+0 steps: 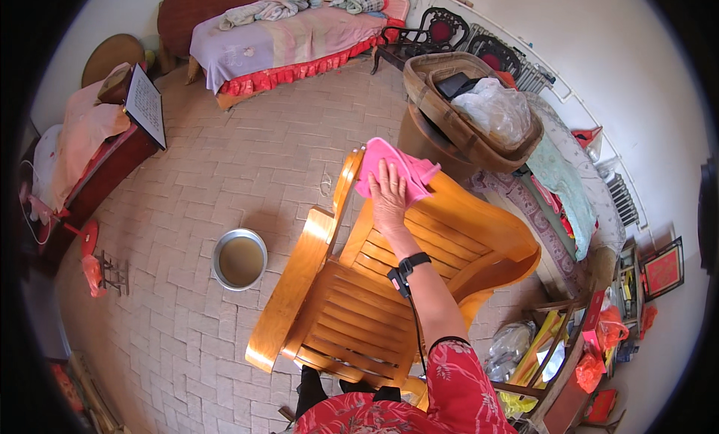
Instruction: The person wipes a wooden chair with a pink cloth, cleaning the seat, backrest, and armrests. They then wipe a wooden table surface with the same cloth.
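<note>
My right hand (388,205) lies with its fingers spread over a pink cloth (375,153) and holds it against the top rail of a wooden armchair's back. The varnished armchair (359,305) has a slatted seat and a slatted back, with one broad armrest (292,291) on the left. A black strap with a small device (405,274) and a cable circles my right wrist. My left hand is out of view. On the floor left of the armchair stands a metal basin (240,260) of murky brownish liquid.
Behind the armchair, a wicker basket (415,77) with a clear plastic bag rests on a large brown vat (418,136). A bed (297,41) stands at the back. Cluttered shelving (553,344) is at right; a small rack (114,274) stands on the brick floor (168,209) at left.
</note>
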